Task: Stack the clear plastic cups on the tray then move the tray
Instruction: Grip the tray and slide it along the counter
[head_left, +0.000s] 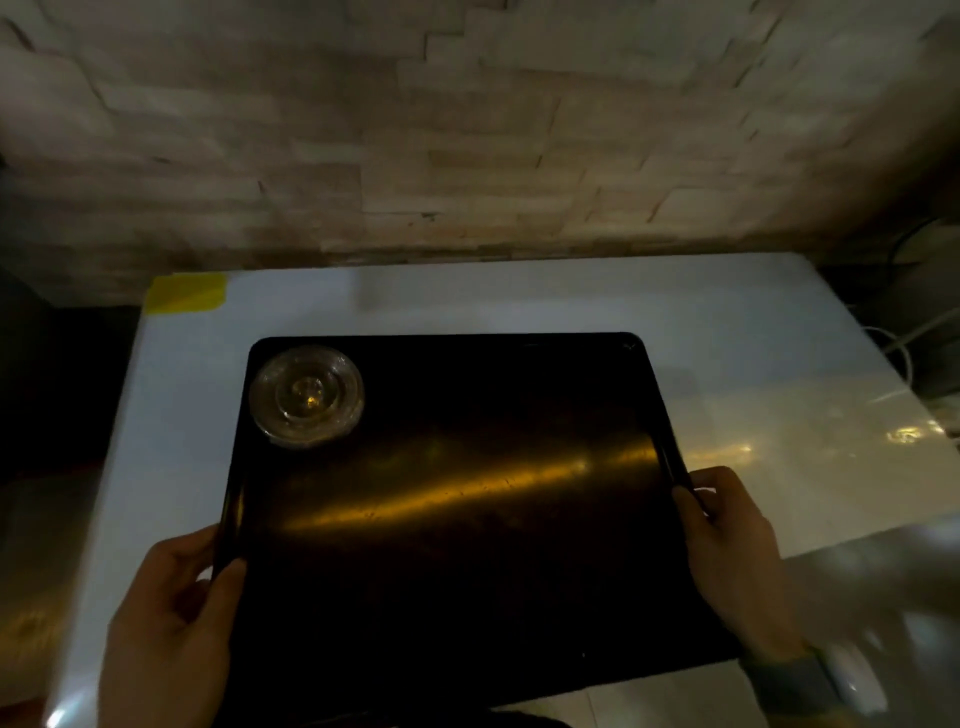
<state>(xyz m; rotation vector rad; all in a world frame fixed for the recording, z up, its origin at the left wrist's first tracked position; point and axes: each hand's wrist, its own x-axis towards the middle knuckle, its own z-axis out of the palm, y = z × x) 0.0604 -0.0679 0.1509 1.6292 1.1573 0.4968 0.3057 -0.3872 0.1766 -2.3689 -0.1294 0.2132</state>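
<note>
A black rectangular tray (457, 545) lies over a white table, seen from above. In its far left corner stand the clear plastic cups (306, 396), nested one inside another, seen straight down as concentric rings. My left hand (171, 618) grips the tray's left rim, thumb on top. My right hand (727, 540) grips the right rim in the same way. The rest of the tray's surface is bare and reflects a yellow streak of light.
The white table (519, 301) has a yellow tape patch (185, 292) at its far left corner. A pale brick wall (467, 130) stands right behind it. Cables (904, 353) hang off the right edge. Dark floor lies to the left.
</note>
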